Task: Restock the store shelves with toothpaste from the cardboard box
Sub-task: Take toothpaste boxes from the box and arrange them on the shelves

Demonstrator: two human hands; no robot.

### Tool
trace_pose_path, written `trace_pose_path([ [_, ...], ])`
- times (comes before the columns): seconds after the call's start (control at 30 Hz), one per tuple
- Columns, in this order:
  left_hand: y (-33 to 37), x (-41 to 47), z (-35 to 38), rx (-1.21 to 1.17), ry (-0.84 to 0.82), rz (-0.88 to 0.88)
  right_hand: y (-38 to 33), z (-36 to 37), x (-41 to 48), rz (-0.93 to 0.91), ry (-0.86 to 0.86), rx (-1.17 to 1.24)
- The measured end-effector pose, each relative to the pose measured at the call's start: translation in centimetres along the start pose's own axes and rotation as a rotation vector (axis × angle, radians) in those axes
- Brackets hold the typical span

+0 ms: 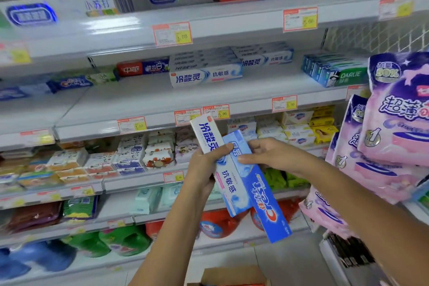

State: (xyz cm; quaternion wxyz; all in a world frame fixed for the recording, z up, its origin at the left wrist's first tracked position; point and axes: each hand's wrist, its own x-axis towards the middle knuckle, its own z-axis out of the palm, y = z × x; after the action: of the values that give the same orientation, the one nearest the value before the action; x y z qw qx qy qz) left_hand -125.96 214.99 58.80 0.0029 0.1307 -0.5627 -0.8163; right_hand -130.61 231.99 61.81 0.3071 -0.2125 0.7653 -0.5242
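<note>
Now our left hand [204,166] is gripping the white toothpaste box [206,131], our right hand [269,154] pinching the blue Crest box [263,196]; we should be shelving each by brand.

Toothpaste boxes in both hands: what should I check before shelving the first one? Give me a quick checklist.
1. Left hand grip on the white toothpaste box: ok, fingers curl round it.
2. Right hand grip on the blue toothpaste box: ok, thumb and fingers pinch its upper part.
3. Boxes apart enough to move one alone: not ok, they overlap.
4. Matching stack of white boxes on the middle shelf: ok, in view above.
5. Bare room on that shelf in front of the stack: ok.
6. Stock in the cardboard box: cannot tell, only its top edge shows.
</note>
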Motion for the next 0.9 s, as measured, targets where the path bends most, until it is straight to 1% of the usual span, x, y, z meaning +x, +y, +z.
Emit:
trace_pose_path([
  [0.1,2.2,-0.3,-0.6,0.013,-0.056,0.015,-2.9,0.4,1.3,-0.028,0.001,-0.078],
  [0.13,2.7,-0.4,-1.1,-0.005,-0.060,0.014,-3.8,0.6,1.6,-0.035,0.029,-0.086],
  [0.2,3.3,-0.4,-2.8,-0.037,-0.012,0.001,-5.3,0.8,2.4,-0.040,0.164,-0.068],
  [0.23,3.5,-0.5,-3.9,-0.062,0.030,-0.019,-5.9,0.9,2.7,-0.055,0.234,-0.010],
  [0.3,3.7,-0.8,-6.4,-0.166,0.097,-0.076,-6.6,1.1,3.7,-0.109,0.323,0.219],
  [0.4,4.4,-1.3,-10.7,-0.306,0.214,-0.101,-7.7,2.4,5.3,-0.184,0.374,0.558],
  [0.47,5.7,-1.7,-13.1,-0.341,0.267,-0.073,-8.5,3.8,6.6,-0.242,0.379,0.690],
  [0.6,9.1,-1.9,-16.5,-0.375,0.252,-0.018,-10.6,7.1,9.3,-0.320,0.357,0.825],
  [0.7,11.6,-1.5,-18.6,-0.434,0.248,-0.008,-12.0,8.9,11.3,-0.353,0.375,0.817],
  [0.77,13.5,-1.3,-20.2,-0.475,0.257,0.021,-12.8,9.9,12.5,-0.354,0.350,0.729],
  [0.83,15.3,-0.9,-22.0,-0.491,0.278,0.062,-13.6,10.9,13.5,-0.312,0.319,0.549],
  [0.9,17.1,-0.5,-24.0,-0.479,0.303,0.092,-14.8,11.8,14.7,-0.241,0.298,0.293],
])
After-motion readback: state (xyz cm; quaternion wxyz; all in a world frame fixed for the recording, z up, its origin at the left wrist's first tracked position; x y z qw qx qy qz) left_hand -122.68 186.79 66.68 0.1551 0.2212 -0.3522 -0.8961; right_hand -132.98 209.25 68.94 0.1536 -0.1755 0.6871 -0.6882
